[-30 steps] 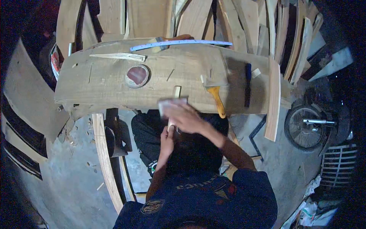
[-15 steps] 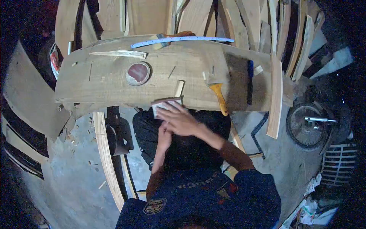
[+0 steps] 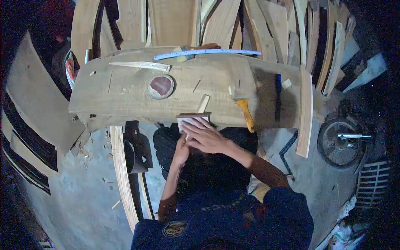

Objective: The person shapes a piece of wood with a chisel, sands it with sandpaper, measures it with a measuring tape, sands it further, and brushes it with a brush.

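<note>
My right hand (image 3: 204, 135) lies over a flat sanding block (image 3: 182, 121) with a pale face and brown edge, its fingers pressed onto it. Under the block runs a narrow wooden strip (image 3: 203, 103), whose far end rests on the wooden bench top (image 3: 133, 98). Just below and to the left, my left hand (image 3: 181, 151) is closed round the near end of the strip, which is mostly hidden. A round tin (image 3: 161, 86) with reddish contents sits beyond the hands, and a yellow-handled scraper (image 3: 245, 113) lies to their right.
A blue-white ruler (image 3: 208, 52) and a brush (image 3: 183, 58) lie at the bench's back edge. At the right are a dark tool (image 3: 278, 98) and a curved board (image 3: 305, 112). Boards (image 3: 173, 23) stand behind. A wheel (image 3: 341, 143) stands right; a long board (image 3: 123, 179) is at lower left.
The whole view has shifted, with the bench appearing further right and lower. The block has moved along the strip towards me since the earliest frame, and both hands keep their hold.
</note>
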